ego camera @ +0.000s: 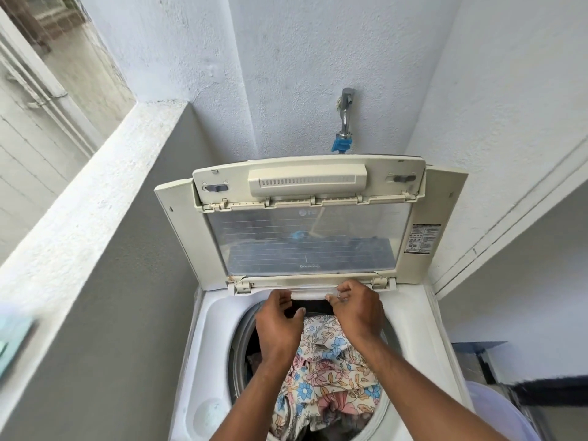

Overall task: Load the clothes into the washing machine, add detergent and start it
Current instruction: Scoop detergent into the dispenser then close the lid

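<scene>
A white top-loading washing machine stands in a wall niche with its folding lid raised upright. The drum holds clothes, with a floral cloth lying on top of darker garments. At the back rim of the tub runs a white drawer front with a dark gap beneath it. My left hand grips its left end, fingers curled over the top and thumb underneath. My right hand grips the right end the same way, and both forearms reach over the clothes.
A metal tap with a blue hose connector sticks out of the wall behind the lid. A white ledge runs along the left with a blurred pale green object on it. A lavender tub rim shows at the lower right.
</scene>
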A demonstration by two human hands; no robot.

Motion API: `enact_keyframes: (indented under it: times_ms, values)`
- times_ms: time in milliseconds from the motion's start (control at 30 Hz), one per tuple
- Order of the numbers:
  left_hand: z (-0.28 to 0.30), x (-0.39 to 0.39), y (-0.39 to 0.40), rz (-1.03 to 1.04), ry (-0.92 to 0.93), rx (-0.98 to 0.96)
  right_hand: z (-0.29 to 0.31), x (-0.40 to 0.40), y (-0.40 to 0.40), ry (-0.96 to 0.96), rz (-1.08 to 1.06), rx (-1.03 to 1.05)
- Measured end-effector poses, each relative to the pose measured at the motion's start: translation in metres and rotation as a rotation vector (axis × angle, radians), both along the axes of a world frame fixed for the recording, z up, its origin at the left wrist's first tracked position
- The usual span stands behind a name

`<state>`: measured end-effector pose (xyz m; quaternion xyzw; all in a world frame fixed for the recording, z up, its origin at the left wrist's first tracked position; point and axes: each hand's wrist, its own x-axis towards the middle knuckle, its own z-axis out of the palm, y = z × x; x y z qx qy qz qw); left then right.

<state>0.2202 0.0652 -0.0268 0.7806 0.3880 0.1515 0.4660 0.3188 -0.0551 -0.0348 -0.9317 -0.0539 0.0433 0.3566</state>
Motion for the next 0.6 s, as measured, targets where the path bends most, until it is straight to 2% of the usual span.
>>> enact_keyframes:
  times_ms: [167, 267, 400, 533, 600]
  values:
    - [0.048, -0.006, -0.007, -0.055, -0.087, 0.346, 0.059, -0.007, -0.006, -0.319, 0.140, -0.041]
    - [0.087, 0.001, -0.004, -0.141, -0.197, 0.535, 0.108, -0.003, -0.003, -0.522, 0.196, -0.044]
    - [0.140, 0.015, 0.013, -0.156, -0.332, 0.782, 0.176, 0.009, 0.003, -0.788, 0.218, -0.072]
    - [0.190, 0.031, 0.034, -0.179, -0.414, 0.975, 0.224, 0.027, 0.009, -0.898, 0.253, -0.153]
    - [0.207, 0.039, 0.047, -0.237, -0.367, 1.016, 0.240, 0.037, 0.015, -0.883, 0.264, -0.234]
